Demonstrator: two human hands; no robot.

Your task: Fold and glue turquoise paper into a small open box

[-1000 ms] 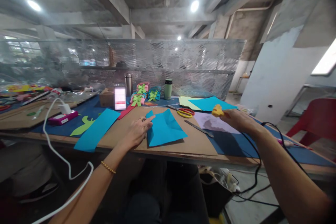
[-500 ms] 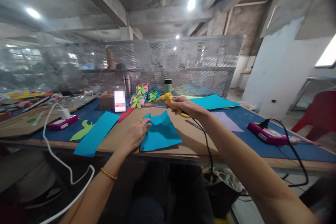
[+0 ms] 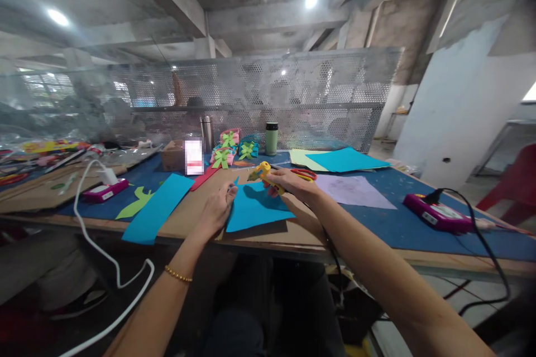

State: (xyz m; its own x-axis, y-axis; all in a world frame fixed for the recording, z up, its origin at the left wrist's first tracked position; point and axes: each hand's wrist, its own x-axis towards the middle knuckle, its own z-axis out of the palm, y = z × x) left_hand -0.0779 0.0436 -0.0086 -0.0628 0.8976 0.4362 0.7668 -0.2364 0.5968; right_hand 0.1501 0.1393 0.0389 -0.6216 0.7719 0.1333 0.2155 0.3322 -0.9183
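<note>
My left hand [image 3: 220, 206] is closed on the left edge of a blue felt sheet [image 3: 257, 213], with a small corner of it sticking up past the fingers. In my right hand [image 3: 288, 183] is a yellow hot glue gun [image 3: 264, 170], its nozzle pointing left above the sheet's far edge. The sheet lies over a brown cardboard [image 3: 305, 225], its near edge slightly raised. Just behind my right hand lie scissors with red and yellow handles [image 3: 304, 174].
A blue strip [image 3: 157, 209] and a green leaf-shaped cutout [image 3: 136, 202] lie to the left. Bow-trimmed pieces [image 3: 223, 156], a green tumbler [image 3: 271, 138] and a cardboard box [image 3: 172, 156] stand behind. On the right are a lilac sheet [image 3: 355, 192] and a purple power box [image 3: 438, 215] with a black cord.
My right hand has brought the glue gun down and a little left, closer to the blue sheet. The sheet's far part now lies lower and flatter. My left hand still grips its edge.
</note>
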